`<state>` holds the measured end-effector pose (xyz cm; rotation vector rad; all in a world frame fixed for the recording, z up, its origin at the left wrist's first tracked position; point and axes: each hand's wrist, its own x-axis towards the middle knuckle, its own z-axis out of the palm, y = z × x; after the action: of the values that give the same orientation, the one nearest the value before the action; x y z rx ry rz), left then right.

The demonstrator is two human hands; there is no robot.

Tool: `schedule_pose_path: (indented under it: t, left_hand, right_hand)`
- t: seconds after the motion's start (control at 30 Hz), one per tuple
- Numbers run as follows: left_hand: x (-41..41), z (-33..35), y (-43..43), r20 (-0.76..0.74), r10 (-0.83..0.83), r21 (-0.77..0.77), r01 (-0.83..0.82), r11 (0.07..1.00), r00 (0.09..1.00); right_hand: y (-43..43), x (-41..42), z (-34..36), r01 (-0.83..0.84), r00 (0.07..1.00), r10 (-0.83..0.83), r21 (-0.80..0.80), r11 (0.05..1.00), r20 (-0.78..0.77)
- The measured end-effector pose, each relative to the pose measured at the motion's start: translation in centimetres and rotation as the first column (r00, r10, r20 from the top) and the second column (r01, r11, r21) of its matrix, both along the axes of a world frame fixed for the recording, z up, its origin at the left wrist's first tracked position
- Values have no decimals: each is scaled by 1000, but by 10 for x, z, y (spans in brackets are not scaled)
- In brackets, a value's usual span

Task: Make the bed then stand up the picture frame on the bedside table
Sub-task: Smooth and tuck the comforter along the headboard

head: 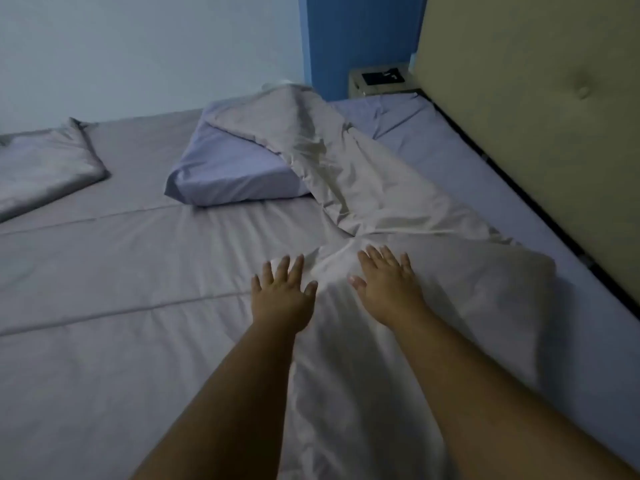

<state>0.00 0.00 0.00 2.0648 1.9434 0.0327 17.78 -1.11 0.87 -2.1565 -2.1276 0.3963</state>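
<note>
We see both hands spread flat, gripping nothing: left hand [282, 299] and right hand [388, 289] pressing a smooth, creased grey duvet [346, 188] on the bed [450, 161]. A soft lilac pillow [235, 174] lies half under the bunched fabric. A dark picture frame [382, 77] lies flat on the far bench [356, 86].

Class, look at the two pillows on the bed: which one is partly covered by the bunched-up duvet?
The blue pillow in the middle of the bed; the duvet drapes over its right side. The grey pillow at the far left lies uncovered.
</note>
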Motion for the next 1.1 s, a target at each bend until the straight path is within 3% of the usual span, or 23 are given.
schedule_pose_path:
  t: [0.37,0.57,0.67,0.9,1.1]
  left_hand:
    - [-14,-133,40,109,154,13,-157,988,982]
    - [-10,-174,46,23,96,143,-99,985,995]
    - [-7,-174,47,34,43,155,-48,987,998]
    - [28,-139,13,331,172,68,-205,976,928]
    - [90,-88,-13,412,122,29,-147,989,903]
  right_hand:
    - [30,20,-136,-53,994,49,34,998,101]
    - [29,18,-168,-60,995,51,108,992,89]
    - [30,16,-166,-71,996,65,111,991,57]
    - [10,39,-139,-58,998,61,80,995,-28]
    - [-22,94,-87,35,999,-33,80,996,-31]
